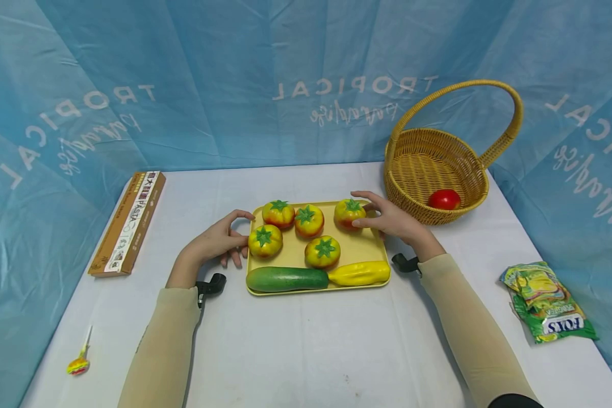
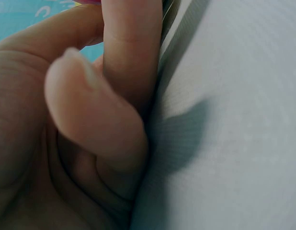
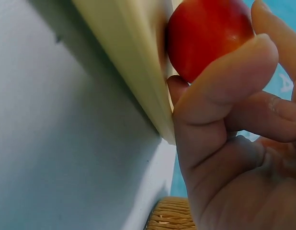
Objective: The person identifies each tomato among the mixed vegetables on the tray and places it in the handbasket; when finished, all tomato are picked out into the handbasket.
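1. One wicker basket (image 1: 433, 150) contains one red fruit (image 1: 444, 199).
2. Tray (image 1: 362, 245) carries five green-topped fruits (image 1: 322, 252); arranging judged partly done.
3. Left hand (image 1: 213, 241): thumb and forefinger apart, at tray's left edge.
4. Right hand (image 1: 395, 218): grips upper-right fruit (image 1: 349, 213) on tray; release judged outstanding.

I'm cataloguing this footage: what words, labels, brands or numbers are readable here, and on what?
"TROPICAL paradise", mirrored and repeated: blue cloth.
"PASTA", beside Chinese characters: brown box.
"FOXS", upside down: green and yellow bag.
Too small or blurred to read: the box's other print, the bag's remaining lettering, any print on the lollipop.
No number is legible.
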Motion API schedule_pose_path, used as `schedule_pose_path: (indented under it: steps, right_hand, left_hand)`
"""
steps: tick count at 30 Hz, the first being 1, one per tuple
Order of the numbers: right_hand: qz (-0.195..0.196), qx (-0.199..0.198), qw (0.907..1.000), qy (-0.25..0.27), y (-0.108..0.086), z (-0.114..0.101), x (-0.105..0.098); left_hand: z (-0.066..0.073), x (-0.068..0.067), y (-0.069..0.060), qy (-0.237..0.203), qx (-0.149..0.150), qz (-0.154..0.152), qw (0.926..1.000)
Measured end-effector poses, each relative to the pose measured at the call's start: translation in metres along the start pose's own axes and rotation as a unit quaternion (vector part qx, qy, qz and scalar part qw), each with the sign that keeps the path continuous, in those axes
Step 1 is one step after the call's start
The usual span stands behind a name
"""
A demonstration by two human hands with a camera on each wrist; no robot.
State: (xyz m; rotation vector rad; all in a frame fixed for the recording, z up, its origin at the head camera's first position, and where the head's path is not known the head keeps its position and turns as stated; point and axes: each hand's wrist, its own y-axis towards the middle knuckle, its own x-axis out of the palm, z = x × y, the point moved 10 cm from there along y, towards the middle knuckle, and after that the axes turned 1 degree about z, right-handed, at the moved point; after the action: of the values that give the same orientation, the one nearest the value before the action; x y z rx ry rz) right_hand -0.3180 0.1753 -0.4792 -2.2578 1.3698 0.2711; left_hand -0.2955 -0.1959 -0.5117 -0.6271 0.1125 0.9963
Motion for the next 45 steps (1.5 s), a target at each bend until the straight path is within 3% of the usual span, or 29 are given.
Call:
schedule_pose_path:
  steps: [11,20,33,45]
  right_hand:
    - [0.008,0.006,0.9999,-0.014,0.001,0.001,0.001]
    - [0.018,-0.007,0.9998,-0.011,-0.011,-0.015,-0.008]
    - [0.067,-0.038,0.9968,0.020,-0.046,-0.045,-0.053]
    - [0.135,-0.028,0.9900,0.032,-0.072,-0.040,-0.100]
  left_hand:
    - [0.002,-0.001,-0.002,0.008,0.000,0.004,1.0000]
    - [0.000,-0.001,-0.001,0.006,0.001,0.005,1.0000]
    - [0.000,-0.001,0.001,0.005,-0.002,0.004,1.0000]
    - [0.000,-0.001,0.001,0.002,0.006,0.002,1.0000]
